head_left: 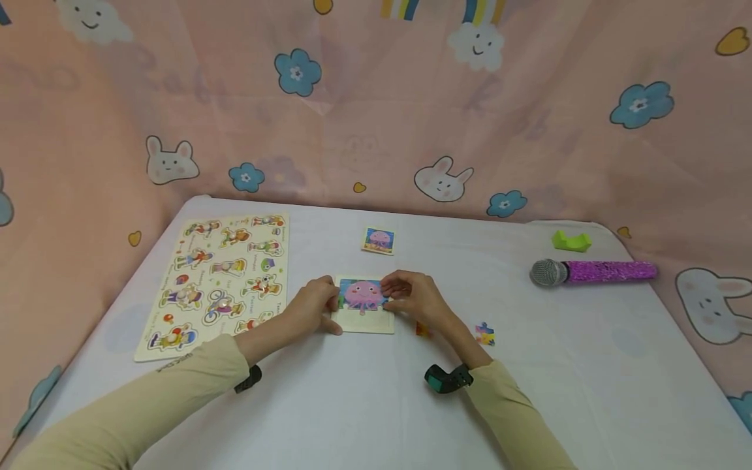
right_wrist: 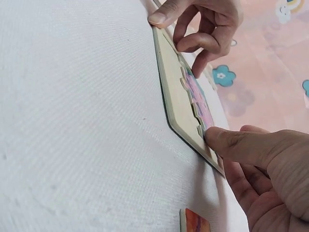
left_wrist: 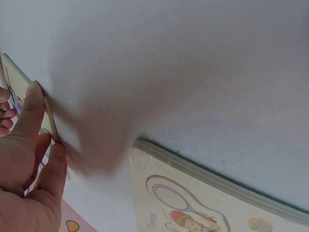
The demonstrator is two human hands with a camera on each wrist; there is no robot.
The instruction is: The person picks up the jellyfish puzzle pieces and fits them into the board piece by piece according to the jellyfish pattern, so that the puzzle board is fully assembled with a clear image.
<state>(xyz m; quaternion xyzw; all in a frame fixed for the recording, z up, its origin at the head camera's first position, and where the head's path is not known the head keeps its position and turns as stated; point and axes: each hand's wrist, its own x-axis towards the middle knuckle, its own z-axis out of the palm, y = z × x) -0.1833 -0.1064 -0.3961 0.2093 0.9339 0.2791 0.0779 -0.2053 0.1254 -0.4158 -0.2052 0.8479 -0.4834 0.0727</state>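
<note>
A small cream puzzle tray (head_left: 367, 324) lies mid-table, its upper part filled with joined pieces that show a pink octopus (head_left: 361, 294). At the tray's left side, my left hand (head_left: 310, 308) grips the edge between thumb and curled fingers. My right hand (head_left: 418, 297) pinches the right end of the octopus pieces, thumb on the lower corner of the end piece (right_wrist: 201, 130) and fingers at the far side. An orange puzzle piece (right_wrist: 198, 222) lies close by, partly hidden beneath the right wrist in the head view. Another colourful loose piece (head_left: 484, 334) is farther right.
Behind the tray lies a small octopus picture card (head_left: 378, 241). A large board of sports figures (head_left: 154, 346) occupies the left side. Back right are a purple glittery microphone (head_left: 611, 272) and a green holder-like block (head_left: 571, 241). A printed pink curtain (head_left: 352, 117) hangs behind the table.
</note>
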